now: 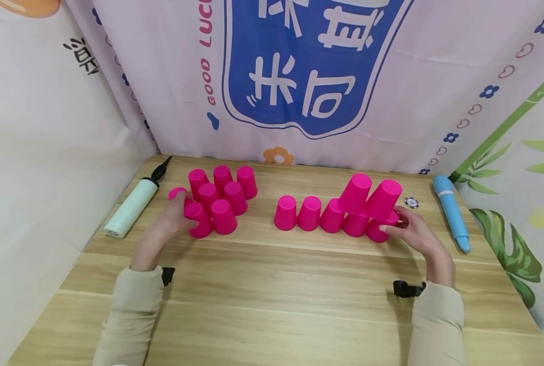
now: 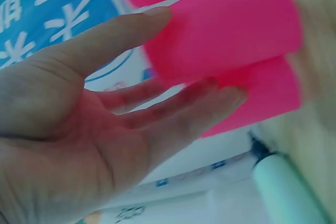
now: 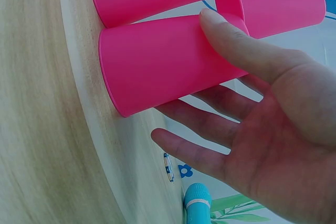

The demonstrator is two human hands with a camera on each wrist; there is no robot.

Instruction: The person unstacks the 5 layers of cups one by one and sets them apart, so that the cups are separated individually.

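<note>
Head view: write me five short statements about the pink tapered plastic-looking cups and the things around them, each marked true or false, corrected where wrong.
1. Five pink tapered cups form the right-hand row's base. True.
2. Four cups stand on top of that row. False: there are two upper cups.
3. A mint-green cylindrical pump lies left of the left-hand cup cluster. True.
4. Neither hand touches a cup. False: the right hand has its thumb on the row's rightmost lower cup.
5. A light-blue microphone-shaped object lies right of the cups. True.
</note>
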